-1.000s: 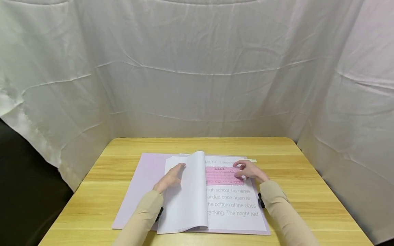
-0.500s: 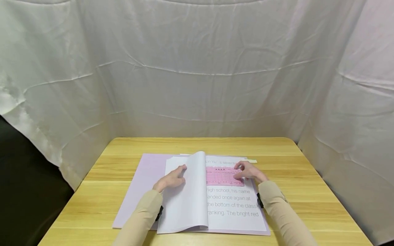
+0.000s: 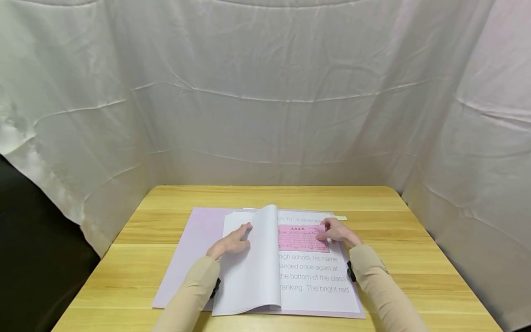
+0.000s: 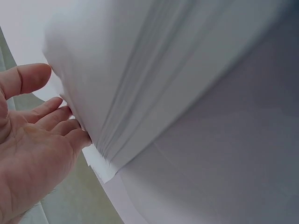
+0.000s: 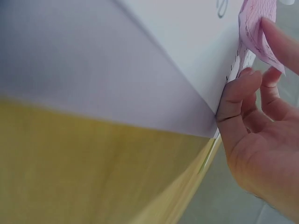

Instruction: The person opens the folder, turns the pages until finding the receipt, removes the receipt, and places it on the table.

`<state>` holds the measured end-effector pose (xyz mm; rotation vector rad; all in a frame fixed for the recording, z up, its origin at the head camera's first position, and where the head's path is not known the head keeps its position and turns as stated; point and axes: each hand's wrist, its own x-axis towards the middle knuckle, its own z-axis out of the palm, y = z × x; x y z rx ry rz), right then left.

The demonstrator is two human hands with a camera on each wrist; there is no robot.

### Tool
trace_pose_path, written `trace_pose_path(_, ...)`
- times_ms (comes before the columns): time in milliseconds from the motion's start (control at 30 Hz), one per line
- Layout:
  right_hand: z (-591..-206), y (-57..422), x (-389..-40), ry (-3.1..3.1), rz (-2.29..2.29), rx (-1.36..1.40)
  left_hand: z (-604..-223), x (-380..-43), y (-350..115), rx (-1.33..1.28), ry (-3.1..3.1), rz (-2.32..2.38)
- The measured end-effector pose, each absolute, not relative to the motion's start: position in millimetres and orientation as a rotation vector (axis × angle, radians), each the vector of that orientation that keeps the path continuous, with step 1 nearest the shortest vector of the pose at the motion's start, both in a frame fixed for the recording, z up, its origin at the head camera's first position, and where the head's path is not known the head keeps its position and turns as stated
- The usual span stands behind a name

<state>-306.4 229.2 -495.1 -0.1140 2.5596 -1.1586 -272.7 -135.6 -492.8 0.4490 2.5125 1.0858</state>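
A thick stack of large white pages [image 3: 253, 281] is turned over to the left in a lavender-covered book [image 3: 186, 258]. My left hand [image 3: 230, 242] rests on the turned pages, its fingers fairly straight; in the left wrist view the fingers [image 4: 63, 123] touch the stack's edge. On the printed right page [image 3: 311, 299] lies a pink slip [image 3: 298, 239] with a ruled grid, its left edge reaching the curled page fold. My right hand [image 3: 339, 230] pinches the slip's right end; the right wrist view shows that end of the slip [image 5: 256, 32] bent up under the thumb.
The book lies on a wooden table [image 3: 415, 276]. A pale yellow tab [image 3: 340, 217] sticks out beyond the page's upper right corner. Grey-white curtains [image 3: 265, 115] hang behind the table and on both sides.
The fingers of my right hand have closed from a spread pose into a pinch on the pink slip's right end. My left hand has barely moved on the pages.
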Motion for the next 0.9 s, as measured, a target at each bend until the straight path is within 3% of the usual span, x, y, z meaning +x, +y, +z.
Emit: trace_pose_path(900,-493.9,243.9,-301.6,2.260,-1.588,0.025,-492.9,-272.7,-134.2,0.445,2.507,1.077)
